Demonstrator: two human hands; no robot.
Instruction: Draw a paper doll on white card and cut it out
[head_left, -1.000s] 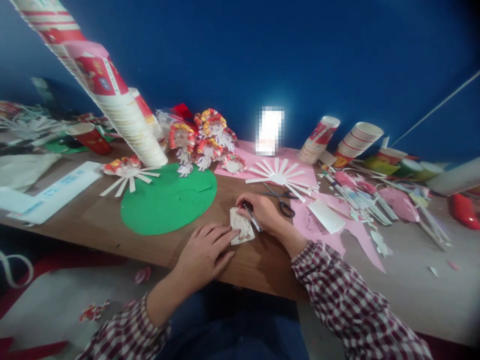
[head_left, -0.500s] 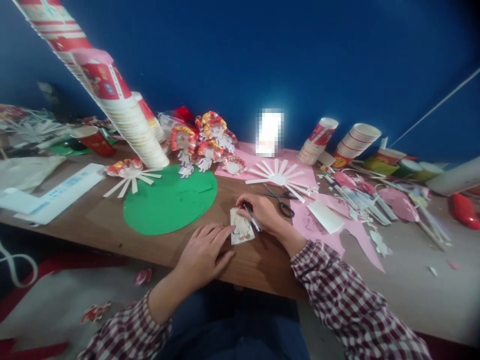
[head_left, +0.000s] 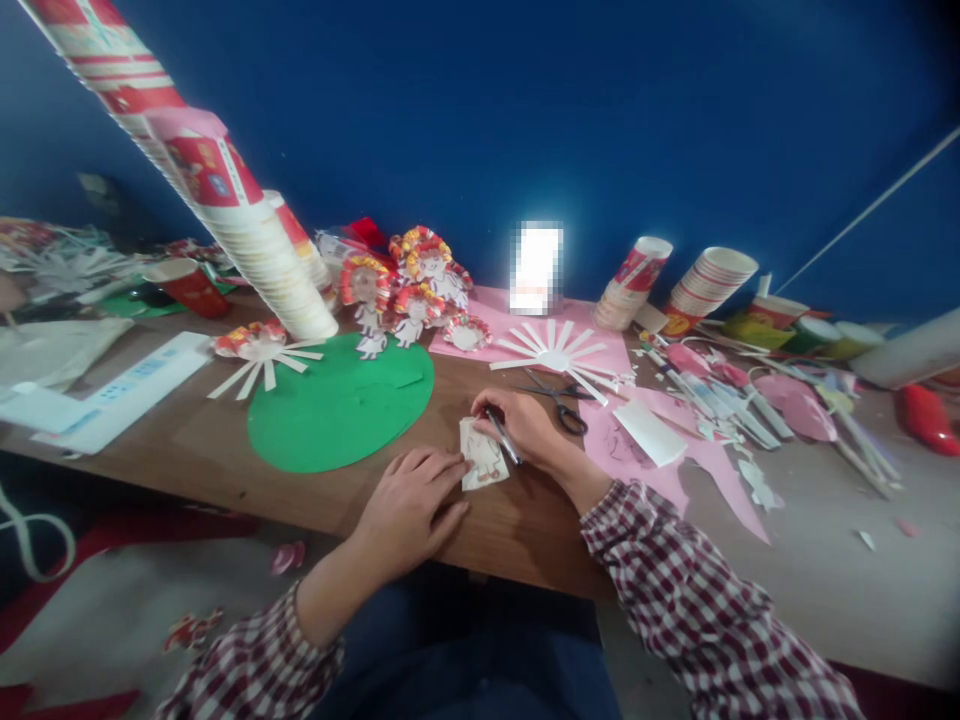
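A small white paper piece [head_left: 484, 462] with a drawn figure lies on the wooden table [head_left: 210, 450] near its front edge. My left hand [head_left: 409, 505] lies flat, fingertips pressing the paper's left edge. My right hand [head_left: 529, 425] grips a dark pen [head_left: 504, 437] with its tip on the paper's upper part. Black scissors [head_left: 559, 395] lie just beyond my right hand.
A green paper disc [head_left: 337, 400] lies left of the paper. A tall leaning stack of paper cups [head_left: 225, 210] rises at the left. Paper-cup doll figures [head_left: 409, 280], a white sunburst cut-out [head_left: 555, 355] on pink paper, more cup stacks [head_left: 709, 280] and paper scraps [head_left: 735, 410] crowd the back and right.
Both hands stay on the paper with only slight pen movement. The camera view shifted a little.
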